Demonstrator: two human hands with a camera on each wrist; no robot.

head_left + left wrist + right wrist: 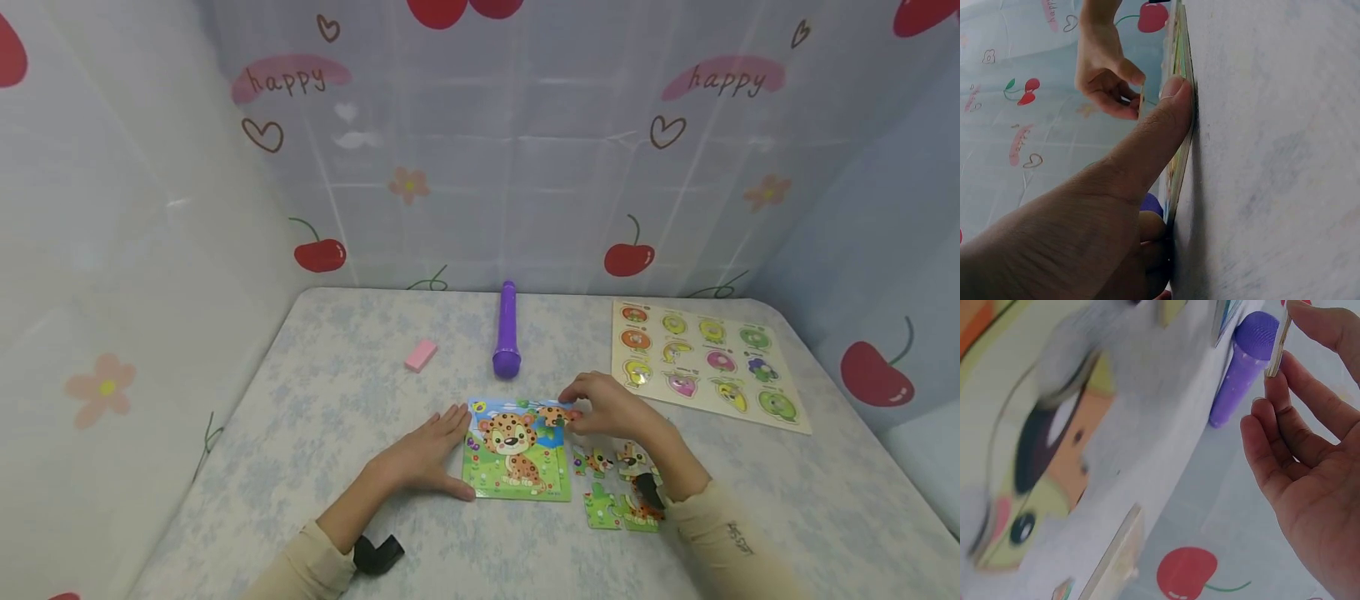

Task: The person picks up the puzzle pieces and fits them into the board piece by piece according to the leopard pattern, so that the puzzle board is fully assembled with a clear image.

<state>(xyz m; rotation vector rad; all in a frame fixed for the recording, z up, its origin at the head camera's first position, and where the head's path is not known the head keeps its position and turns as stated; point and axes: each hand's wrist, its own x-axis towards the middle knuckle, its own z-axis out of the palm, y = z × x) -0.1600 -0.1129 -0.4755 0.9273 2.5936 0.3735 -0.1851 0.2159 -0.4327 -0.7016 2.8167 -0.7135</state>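
A square leopard picture board (pixel 517 475) lies flat on the table. My left hand (pixel 423 454) rests along its left side, fingers extended, thumb touching the near-left edge; the left wrist view shows the thumb (pixel 1166 115) against the board's rim. Over the far right corner, my right hand (pixel 607 406) pinches a spotted puzzle piece (pixel 555 415) between thumb and fingertips. In the right wrist view that puzzle piece (pixel 1279 347) appears edge-on and tilted up. Several loose puzzle pieces (pixel 602 510) lie right of the board, partly hidden under the right wrist.
A purple toy microphone (pixel 507 325) lies behind the board, with a pink block (pixel 421 356) to its left. At the back right is a wooden fruit puzzle board (pixel 697 396). Patterned curtains (pixel 480 167) surround the table.
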